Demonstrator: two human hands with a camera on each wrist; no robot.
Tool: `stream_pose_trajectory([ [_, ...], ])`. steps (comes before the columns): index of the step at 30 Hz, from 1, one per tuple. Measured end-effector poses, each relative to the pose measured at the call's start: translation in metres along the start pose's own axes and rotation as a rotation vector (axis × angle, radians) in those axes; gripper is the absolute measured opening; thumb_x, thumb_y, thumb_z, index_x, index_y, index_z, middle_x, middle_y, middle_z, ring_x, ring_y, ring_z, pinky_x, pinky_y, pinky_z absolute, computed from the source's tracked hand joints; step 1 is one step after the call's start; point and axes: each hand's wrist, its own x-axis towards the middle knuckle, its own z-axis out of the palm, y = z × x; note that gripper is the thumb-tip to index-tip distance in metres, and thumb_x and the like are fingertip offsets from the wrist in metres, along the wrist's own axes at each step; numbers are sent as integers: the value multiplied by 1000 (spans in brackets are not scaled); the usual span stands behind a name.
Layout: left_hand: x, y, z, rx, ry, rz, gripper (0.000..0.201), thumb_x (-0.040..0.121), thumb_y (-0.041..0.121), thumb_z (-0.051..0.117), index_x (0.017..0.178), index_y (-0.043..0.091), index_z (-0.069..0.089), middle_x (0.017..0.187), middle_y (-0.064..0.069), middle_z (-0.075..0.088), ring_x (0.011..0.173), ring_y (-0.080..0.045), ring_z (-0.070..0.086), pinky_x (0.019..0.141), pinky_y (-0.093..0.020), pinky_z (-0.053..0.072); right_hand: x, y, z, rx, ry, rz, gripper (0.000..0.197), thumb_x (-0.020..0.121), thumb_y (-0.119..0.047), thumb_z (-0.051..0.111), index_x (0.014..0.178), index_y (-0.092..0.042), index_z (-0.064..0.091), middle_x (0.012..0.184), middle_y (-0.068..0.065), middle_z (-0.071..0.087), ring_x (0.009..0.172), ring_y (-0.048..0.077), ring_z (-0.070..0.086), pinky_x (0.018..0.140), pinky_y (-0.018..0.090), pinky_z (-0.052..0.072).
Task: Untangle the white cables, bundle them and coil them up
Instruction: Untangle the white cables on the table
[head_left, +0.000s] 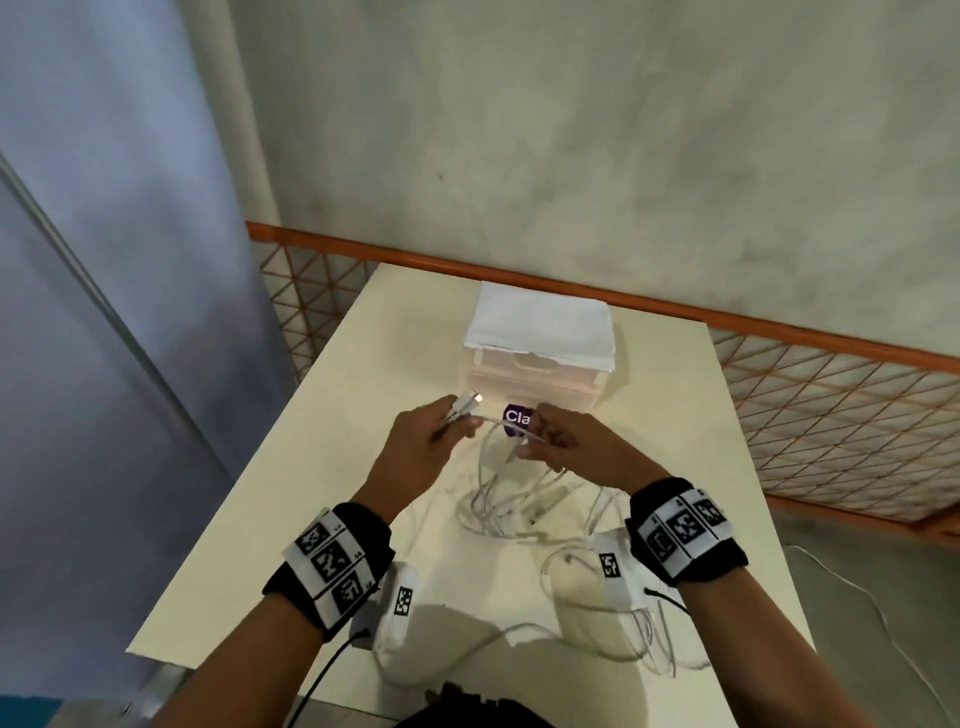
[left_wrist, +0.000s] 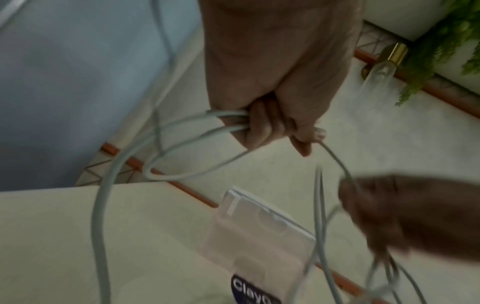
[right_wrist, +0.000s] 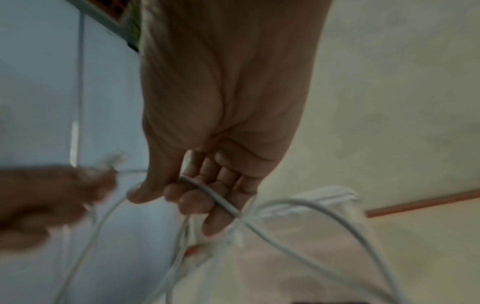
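Left hand (head_left: 423, 441): fingers curled round the plug ends of the white cables (head_left: 498, 499); connector tips stuck out past the knuckles toward upper left of frame; two strands seen gripped in the fist in the left wrist view.
Right hand (head_left: 558, 441): thumb and fingers pinched a single strand; a second strand lay across the fingertips (right_wrist: 197, 197) in the right wrist view.
Held span: ran roughly left to right between the two hands, centre of frame, raised clear of the table (head_left: 322, 467); short, nearly taut.
Tangle: lay below and nearer the lower edge than the hands, loops resting on the table; trailing strands reached lower right.
Nearer hand: right, judged closest to the knot; left judged the anchor.
Box (head_left: 540, 358): above the hands in frame, apart from the cables.
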Motion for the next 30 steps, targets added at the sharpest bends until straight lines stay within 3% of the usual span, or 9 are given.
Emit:
stream_pose_trajectory([
  [3,9,10,-24,101,244,103,24,88,24,62,80,2,65,55,0,58,57,-11,55,54,-12,35,-10,49,-14,-108,14,155,20,92,-27,55,80,-12,53,73,-4,59,64,11,51,68,24,43],
  [5,13,5,-35,168,332,80,26,90,22,62,81,-2,65,56,-5,58,55,-18,52,54,-19,33,-21,75,-22,-97,59,221,18,93,-21,53,76,-16,54,77,4,60,73,16,56,77,30,46],
  [8,10,-12,-32,181,368,-6,38,88,33,61,76,-2,62,60,-15,61,57,-34,53,57,-29,35,-28,85,-32,-59,151,251,20,91,-6,55,73,-15,55,76,5,61,66,-2,61,72,10,45],
  [12,4,-23,-13,221,334,-146,25,89,23,61,96,-1,62,83,-20,68,77,-39,61,62,-31,34,-21,75,-38,-78,185,241,16,88,0,57,80,-11,66,70,-4,71,58,-9,61,73,17,49],
  [14,2,-19,-5,218,263,-28,38,90,35,51,112,7,64,97,-15,72,88,-35,66,69,-33,47,-14,58,-34,-84,172,195,14,88,2,56,88,-6,67,63,-10,71,61,1,64,63,12,47],
  [16,1,-7,9,197,150,91,46,88,41,38,119,19,63,102,-7,70,88,-23,66,73,-31,48,-9,33,-27,-159,127,92,11,90,-7,56,89,-6,67,76,6,72,70,21,66,65,20,45],
  [20,1,14,37,87,31,133,43,91,40,39,122,17,59,116,0,58,102,-14,59,82,-22,44,-5,-10,-20,-37,42,-74,13,94,-16,52,85,-19,60,69,8,62,58,8,54,59,11,42],
  [24,6,14,34,84,41,110,51,88,50,31,102,9,57,94,2,55,82,-20,60,74,-35,46,-11,-13,-21,72,41,-60,14,95,-22,51,85,-16,59,66,-7,54,58,11,46,59,17,43],
  [30,16,22,-5,38,316,79,24,101,21,35,81,10,43,56,9,41,45,1,46,48,-16,32,-26,65,-18,-131,72,125,28,95,-30,50,69,-19,54,73,-1,58,65,6,52,68,17,40],
])
